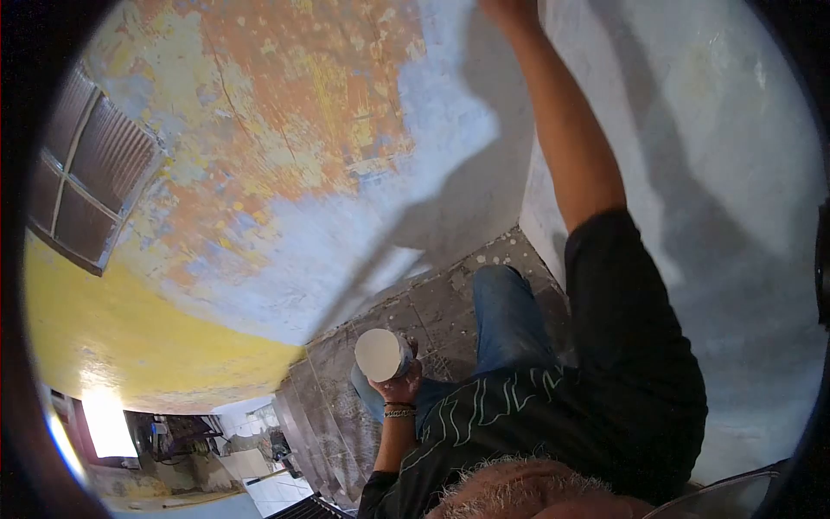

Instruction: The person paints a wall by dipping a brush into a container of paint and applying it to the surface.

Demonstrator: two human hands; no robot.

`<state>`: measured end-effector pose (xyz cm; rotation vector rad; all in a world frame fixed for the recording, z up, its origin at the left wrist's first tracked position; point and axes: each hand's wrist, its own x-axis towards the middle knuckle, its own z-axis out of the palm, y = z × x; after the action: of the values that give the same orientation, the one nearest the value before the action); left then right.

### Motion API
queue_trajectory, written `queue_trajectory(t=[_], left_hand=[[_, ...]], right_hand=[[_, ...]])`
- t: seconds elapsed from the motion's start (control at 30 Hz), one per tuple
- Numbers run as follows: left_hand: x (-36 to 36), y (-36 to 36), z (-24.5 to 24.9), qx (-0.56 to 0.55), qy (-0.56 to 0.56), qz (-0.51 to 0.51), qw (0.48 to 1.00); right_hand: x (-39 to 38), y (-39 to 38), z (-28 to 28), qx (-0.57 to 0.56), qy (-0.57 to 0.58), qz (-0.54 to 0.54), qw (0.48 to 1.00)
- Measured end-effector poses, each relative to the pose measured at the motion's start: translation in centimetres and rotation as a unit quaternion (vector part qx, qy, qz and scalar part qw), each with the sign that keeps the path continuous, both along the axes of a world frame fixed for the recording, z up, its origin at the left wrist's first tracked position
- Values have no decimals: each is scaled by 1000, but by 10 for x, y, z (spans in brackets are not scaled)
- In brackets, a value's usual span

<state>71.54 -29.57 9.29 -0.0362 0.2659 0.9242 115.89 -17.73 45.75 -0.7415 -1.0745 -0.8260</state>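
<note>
My left hand (405, 381), with a bracelet at its wrist, is closed round a small round tub (405, 353) low in front of my body. The tub's top shows as a smooth, pale cream disc. High up at the top edge, my right hand (512, 10) is close to the corner where two walls meet; its fingers are cut off by the frame. Ahead, the wall (333, 233) has a whitish-blue coat low down and along the corner, with patchy orange and yellow old paint (294, 86) above.
To my right stands a pale wall (735, 173) with my arm's shadow on it. The dark tiled floor (333, 424) has white spots near the corner. A barred window (95, 173) is at far left, above yellow wall (173, 337). Cluttered items (186, 437) lie lower left.
</note>
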Motion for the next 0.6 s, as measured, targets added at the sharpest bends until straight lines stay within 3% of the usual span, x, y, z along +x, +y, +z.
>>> queue_trajectory(t=[0.03,0.1,0.13,0.17,0.2,0.23,0.27,0.33,0.37,0.43,0.5,0.53,0.57,0.6], left_hand=[[-1,-1,-1,18,-22,-11,1000],[-4,-1,0,36,-38,-26,998],[-2,0,0,18,34,-1,999],[-1,0,-1,-1,104,25,994],[-2,1,-5,-2,103,25,994],[-6,5,-12,11,79,-7,997],[-9,7,-18,24,55,-36,998],[-11,7,-26,59,37,-47,996],[-12,7,-26,100,19,-60,993],[-4,8,-16,98,76,-45,991],[6,6,4,40,79,-40,995],[8,11,5,55,75,-46,995],[9,12,5,71,70,-55,994],[12,13,9,59,75,-39,995]], right_hand=[[0,1,-33,12,-10,17,1000],[-9,-11,-110,-18,79,164,983],[-11,-14,-153,-58,132,42,989],[-16,-23,-200,-67,107,88,988],[-28,-47,-234,-172,96,-18,980],[-41,-60,-275,-209,106,-19,972],[-48,-71,-320,-277,178,-14,944],[-53,-95,-379,-472,313,-21,824],[-52,-99,-396,-452,312,-58,834],[-20,-83,-411,-361,311,-115,872],[66,-46,-429,-324,345,29,880],[58,-83,-355,-347,345,48,871],[-11,-79,-253,-337,420,95,837],[-8,-79,-221,-329,384,-34,862]])
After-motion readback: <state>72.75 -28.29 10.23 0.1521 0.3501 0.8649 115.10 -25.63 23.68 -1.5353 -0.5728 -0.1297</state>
